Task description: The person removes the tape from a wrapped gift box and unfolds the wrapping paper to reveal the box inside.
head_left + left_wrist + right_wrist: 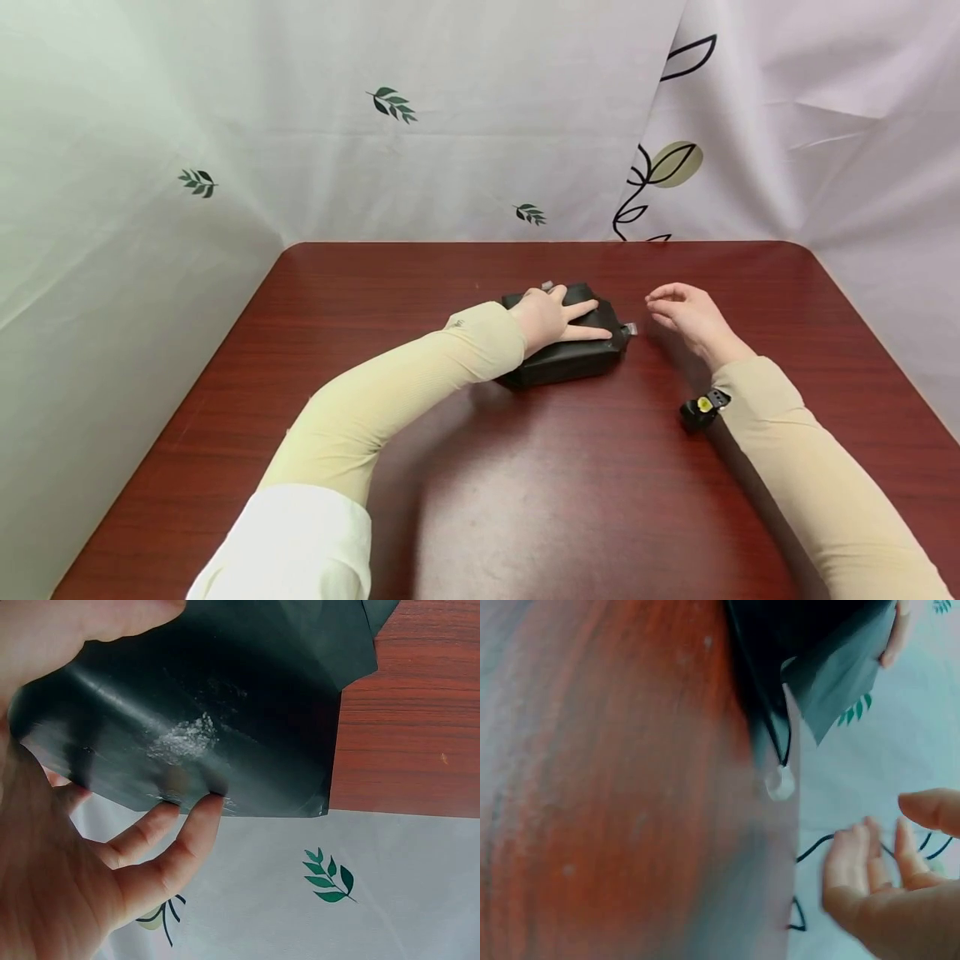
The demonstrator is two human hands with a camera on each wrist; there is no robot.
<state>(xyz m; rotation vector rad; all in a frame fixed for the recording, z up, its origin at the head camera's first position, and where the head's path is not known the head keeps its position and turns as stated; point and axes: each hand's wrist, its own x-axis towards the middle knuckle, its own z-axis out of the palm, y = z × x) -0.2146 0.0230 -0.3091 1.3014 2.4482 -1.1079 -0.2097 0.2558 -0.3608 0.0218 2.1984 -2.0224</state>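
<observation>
A boxy black drawstring pouch (573, 360) with smooth, shiny sides lies on the table. My left hand (543, 319) rests on top of it with fingers spread. In the left wrist view, fingertips (214, 799) touch the pouch's edge, and the thumb lies across its surface. A black cord loop with a clear end piece (781, 784) hangs from the pouch's right end. To the right of that end, my right hand (690, 317) hovers apart from the pouch, fingers loosely bent and holding nothing. A second small clear piece (547, 285) shows at the far side.
The reddish-brown wooden table (480, 500) has rounded far corners. White curtains (450, 167) with leaf prints hang behind and beside it. A small black camera (701, 410) is strapped to the right wrist.
</observation>
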